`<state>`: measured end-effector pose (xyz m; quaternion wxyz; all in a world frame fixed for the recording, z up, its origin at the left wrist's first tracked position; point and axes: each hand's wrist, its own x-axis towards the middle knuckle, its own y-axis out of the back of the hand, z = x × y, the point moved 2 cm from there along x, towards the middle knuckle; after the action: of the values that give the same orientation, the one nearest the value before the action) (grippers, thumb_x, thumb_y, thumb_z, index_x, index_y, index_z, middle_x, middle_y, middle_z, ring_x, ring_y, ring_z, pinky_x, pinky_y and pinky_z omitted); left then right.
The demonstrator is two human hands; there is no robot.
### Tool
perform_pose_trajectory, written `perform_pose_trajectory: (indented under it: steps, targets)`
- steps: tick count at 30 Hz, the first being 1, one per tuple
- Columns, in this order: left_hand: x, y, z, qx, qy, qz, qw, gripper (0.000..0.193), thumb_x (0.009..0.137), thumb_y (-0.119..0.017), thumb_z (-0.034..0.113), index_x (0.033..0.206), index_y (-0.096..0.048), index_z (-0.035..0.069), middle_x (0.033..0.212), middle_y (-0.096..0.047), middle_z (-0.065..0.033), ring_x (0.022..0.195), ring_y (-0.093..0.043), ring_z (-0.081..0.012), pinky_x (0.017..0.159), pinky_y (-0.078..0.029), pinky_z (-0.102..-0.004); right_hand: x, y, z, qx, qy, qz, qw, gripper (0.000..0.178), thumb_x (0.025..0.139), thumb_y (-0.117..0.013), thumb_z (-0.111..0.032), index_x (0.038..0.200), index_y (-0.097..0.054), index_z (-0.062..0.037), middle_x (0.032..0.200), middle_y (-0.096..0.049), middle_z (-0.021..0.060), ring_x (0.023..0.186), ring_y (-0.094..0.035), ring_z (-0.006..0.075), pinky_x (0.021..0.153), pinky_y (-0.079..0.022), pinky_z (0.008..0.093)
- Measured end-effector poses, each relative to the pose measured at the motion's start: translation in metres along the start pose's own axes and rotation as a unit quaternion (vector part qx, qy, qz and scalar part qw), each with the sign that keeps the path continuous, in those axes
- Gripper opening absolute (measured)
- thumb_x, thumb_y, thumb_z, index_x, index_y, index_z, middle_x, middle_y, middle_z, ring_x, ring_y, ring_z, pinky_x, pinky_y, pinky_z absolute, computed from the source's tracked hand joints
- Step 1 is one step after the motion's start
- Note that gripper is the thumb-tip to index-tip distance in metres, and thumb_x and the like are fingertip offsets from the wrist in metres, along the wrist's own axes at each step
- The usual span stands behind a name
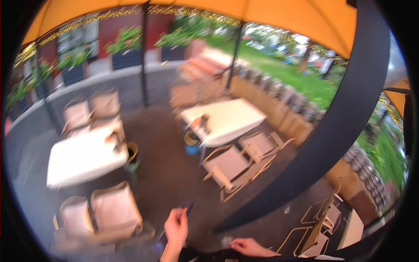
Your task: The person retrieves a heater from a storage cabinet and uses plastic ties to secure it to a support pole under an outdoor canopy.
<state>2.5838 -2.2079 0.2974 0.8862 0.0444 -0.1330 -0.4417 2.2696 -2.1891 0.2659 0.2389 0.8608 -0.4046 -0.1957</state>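
My left hand (176, 227) is raised at the lower middle, its fingers closed. A thin dark blue object (187, 207) with an orange spot sticks out of its fingertips. Its kind is too blurred to make out. My right hand (249, 247) is lower and to the right, with its fingers curled together. A small pale, see-through round shape (227, 241) shows right beside those fingertips. Blur hides whether the fingers touch it. Both hands are apart, over the dark paving.
A white table (83, 155) stands left, another table (227, 118) ahead, both with fabric chairs (115, 207). A broad dark post (323, 144) slants across the right. Bins (132, 152) stand by the tables. More chairs (323, 227) are at lower right under the orange canopy (270, 17).
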Motion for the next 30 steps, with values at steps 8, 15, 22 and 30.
perform_pose_trajectory:
  steps: [8, 15, 22, 30]
  targets:
    - [0.176, -0.017, 0.033, -0.041, -0.100, -0.191, 0.976, 0.009, 0.095, -0.060, 0.009, 0.095, -0.063, 0.000, 0.076, -0.065, -0.0080, 0.070, -0.060, -0.0135, 0.066, -0.051, -0.0299, 0.148, 0.036, -0.130, 0.152, -0.019, 0.120, 0.981, 0.027, 0.102, -0.055, -0.026, 0.101, -0.069, -0.0036, 0.079, -0.065, 0.0018, 0.075, -0.057, 0.0077, 0.067, -0.050, 0.0283]
    - [0.311, -0.124, 0.067, -0.084, -0.219, -0.383, 0.894, 0.011, 0.095, -0.061, 0.010, 0.092, -0.063, 0.000, 0.075, -0.062, -0.0028, 0.070, -0.056, -0.0077, 0.064, -0.047, -0.0261, 0.218, 0.089, -0.132, 0.115, -0.007, 0.319, 0.941, 0.023, 0.099, -0.061, -0.022, 0.105, -0.071, -0.0023, 0.089, -0.072, 0.0059, 0.083, -0.064, 0.0080, 0.072, -0.053, 0.0295]
    - [0.399, -0.226, 0.132, -0.176, -0.273, -0.542, 0.775, 0.012, 0.095, -0.063, 0.012, 0.091, -0.064, 0.001, 0.072, -0.058, 0.0009, 0.066, -0.053, -0.0067, 0.059, -0.042, -0.0234, 0.280, 0.146, -0.169, 0.098, 0.080, 0.559, 0.819, 0.019, 0.100, -0.057, -0.016, 0.109, -0.066, -0.0022, 0.077, -0.066, 0.0031, 0.065, -0.060, 0.0088, 0.059, -0.050, 0.0268]
    - [0.419, -0.316, 0.266, -0.281, -0.348, -0.661, 0.602, 0.012, 0.094, -0.061, 0.013, 0.088, -0.064, 0.003, 0.070, -0.053, 0.0038, 0.062, -0.049, -0.0041, 0.055, -0.039, -0.0211, 0.303, 0.222, -0.248, -0.046, -0.070, 0.629, 0.773, 0.020, 0.099, -0.058, -0.018, 0.112, -0.067, -0.0055, 0.082, -0.071, 0.0061, 0.074, -0.068, 0.0112, 0.065, -0.054, 0.0278]
